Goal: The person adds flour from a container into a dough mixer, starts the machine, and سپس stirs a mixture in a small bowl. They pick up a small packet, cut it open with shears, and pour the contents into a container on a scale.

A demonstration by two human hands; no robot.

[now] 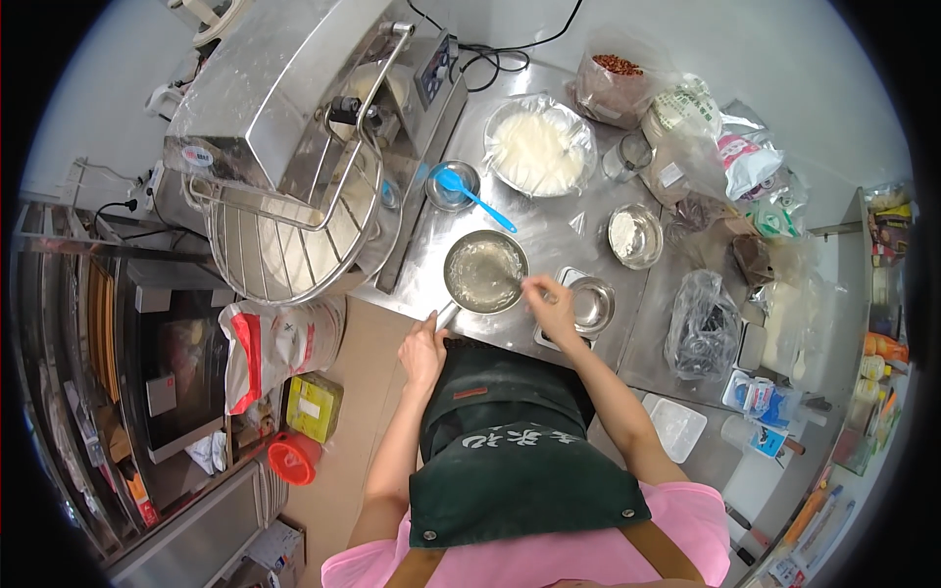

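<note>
A small metal saucepan (pixel 454 294) stands near the front edge of the steel worktop, with pale cloudy liquid in it. My left hand (pixel 423 351) is closed around its light handle, which points toward me. My right hand (pixel 550 306) is closed at the pan's right rim, pinching a thin utensil that reaches into the liquid; its kind is hidden. Just right of that hand a small steel bowl (pixel 592 304) rests on a white scale (pixel 545 339). Beyond the pan, a blue spatula (pixel 476 199) lies across another small steel bowl (pixel 438 197).
A big mixer with a wire guard (pixel 312 211) and dough in its bowl fills the left. Behind are a plastic-lined bowl of white powder (pixel 539 147), a steel bowl of powder (pixel 635 236) and several ingredient bags (pixel 676 162). A flour sack (pixel 284 348) stands below the mixer.
</note>
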